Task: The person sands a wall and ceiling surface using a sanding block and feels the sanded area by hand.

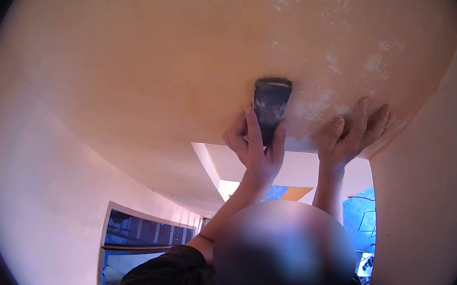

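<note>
Patchy surface [138,49] meets dusty block [271,105] in fingers [253,127].

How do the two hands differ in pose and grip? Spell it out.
The left hand grips the lower sides of a dark block; the right hand holds nothing. The left hand's fingers curl along the block, while the right hand's are spread against the orange surface, beside pale patches. Both are bare and raised.

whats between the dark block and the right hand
A bare stretch of the tan surface, marked with whitish patches, lies between the dark block and the right hand; no object shows there in the head view.
</note>
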A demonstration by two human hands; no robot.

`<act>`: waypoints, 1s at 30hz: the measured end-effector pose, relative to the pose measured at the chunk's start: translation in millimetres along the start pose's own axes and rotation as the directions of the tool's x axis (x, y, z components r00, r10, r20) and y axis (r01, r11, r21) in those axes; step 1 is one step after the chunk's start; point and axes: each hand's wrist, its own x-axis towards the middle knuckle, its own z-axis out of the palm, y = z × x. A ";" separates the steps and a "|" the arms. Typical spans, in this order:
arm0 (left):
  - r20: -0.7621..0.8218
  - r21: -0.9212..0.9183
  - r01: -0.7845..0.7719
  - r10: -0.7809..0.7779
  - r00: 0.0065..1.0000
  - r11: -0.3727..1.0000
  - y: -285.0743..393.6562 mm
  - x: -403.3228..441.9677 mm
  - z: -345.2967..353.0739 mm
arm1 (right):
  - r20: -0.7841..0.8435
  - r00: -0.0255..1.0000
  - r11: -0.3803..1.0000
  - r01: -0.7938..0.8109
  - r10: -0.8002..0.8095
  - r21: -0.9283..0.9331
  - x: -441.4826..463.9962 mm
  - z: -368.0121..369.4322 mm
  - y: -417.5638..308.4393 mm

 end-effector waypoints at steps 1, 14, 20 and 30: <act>-0.001 0.014 0.012 -0.012 1.000 1.000 -1.7 1.2 0.4 | 0.018 1.000 1.000 0.004 -0.003 -0.024 -0.4 -1.3 1.9; -0.041 0.035 -0.041 0.042 0.998 0.999 12.6 -15.4 12.1 | 0.084 0.996 0.999 0.023 -0.021 -0.023 -7.3 -10.2 10.5; -0.011 0.052 -0.062 0.063 0.998 0.997 18.5 9.5 15.8 | 0.037 0.999 1.000 0.005 -0.006 0.030 -7.9 -7.8 11.0; 0.020 0.002 -0.072 0.072 0.997 0.997 26.5 -0.5 14.7 | 0.059 0.998 0.999 0.036 -0.037 0.026 -10.5 -13.3 9.4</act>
